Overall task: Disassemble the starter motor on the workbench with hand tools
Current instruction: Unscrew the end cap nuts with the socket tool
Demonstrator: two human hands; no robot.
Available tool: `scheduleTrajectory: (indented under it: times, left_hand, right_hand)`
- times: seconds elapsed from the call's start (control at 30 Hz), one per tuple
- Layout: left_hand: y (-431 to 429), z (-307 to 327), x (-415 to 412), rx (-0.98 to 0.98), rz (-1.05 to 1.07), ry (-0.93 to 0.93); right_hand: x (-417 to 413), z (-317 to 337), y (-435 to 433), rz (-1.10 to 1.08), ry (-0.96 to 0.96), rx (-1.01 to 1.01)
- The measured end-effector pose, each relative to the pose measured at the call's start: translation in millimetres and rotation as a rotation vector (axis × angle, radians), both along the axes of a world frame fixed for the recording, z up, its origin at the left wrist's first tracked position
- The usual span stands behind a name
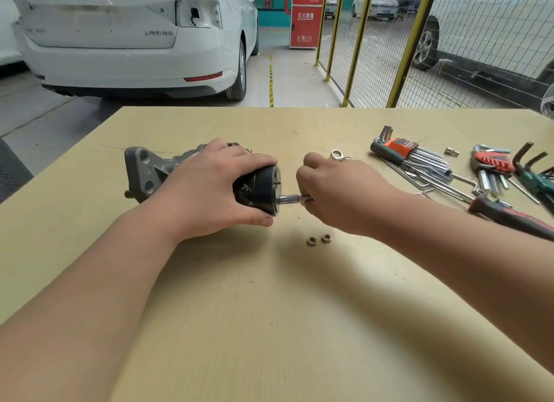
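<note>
Disassembly in progress: starter motor lay sideways on the counter, left hand wrapping fingers over its body. At its 3 o'clock end the right hand curled fingers round a driver; two nuts lay loose, so backing that fastener out squarely likely came next.

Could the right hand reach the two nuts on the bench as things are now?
Probably yes: the nuts lie uncovered close beside the right hand, though it grips a tool now.

Starter motor on workbench; 2 nuts before, hex keys right.
</note>
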State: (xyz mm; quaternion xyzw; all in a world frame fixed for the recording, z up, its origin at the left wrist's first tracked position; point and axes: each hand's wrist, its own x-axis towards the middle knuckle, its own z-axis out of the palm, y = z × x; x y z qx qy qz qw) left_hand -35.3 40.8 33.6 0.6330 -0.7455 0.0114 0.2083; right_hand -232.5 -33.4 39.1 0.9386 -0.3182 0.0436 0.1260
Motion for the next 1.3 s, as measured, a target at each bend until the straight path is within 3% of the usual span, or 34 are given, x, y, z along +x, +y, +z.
scheduleTrajectory:
  times: [0.17,0.27,0.47,0.63,0.77,0.9,1.1,1.3]
  left_hand:
    - [0.0,0.9,3.0,-0.014,0.003,0.008]
    - [0.7,1.7,0.8,0.001,0.009,0.003]
    - [1.3,0.0,-4.8,0.033,-0.011,-0.071]
    - [0.7,0.8,-4.0,0.037,-0.003,-0.078]
    - [1.0,1.6,-4.0,0.042,0.005,-0.069]
    - [0.2,1.3,-4.4,0.045,0.007,-0.073]
    - [-0.1,2.0,-0.6,0.005,0.016,0.028]
    - [-0.6,0.6,-2.6,0.01,0.008,-0.014]
  right_hand:
    - [-3.9,-10.9,1.4,0.001,-0.146,0.189]
    - [-7.0,-12.3,-0.1,0.028,-0.14,0.233]
    - [-3.6,-13.2,1.8,-0.051,-0.025,0.062]
    - [-4.2,-20.5,1.6,-0.045,-0.089,0.211]
    - [-3.3,-20.4,0.6,0.002,-0.076,0.167]
    - [-1.8,-15.9,3.5,-0.086,-0.097,0.056]
    - [-3.3,-21.5,4.2,0.0,-0.136,0.122]
    - [0.9,-15.0,8.5,-0.113,-0.091,0.01]
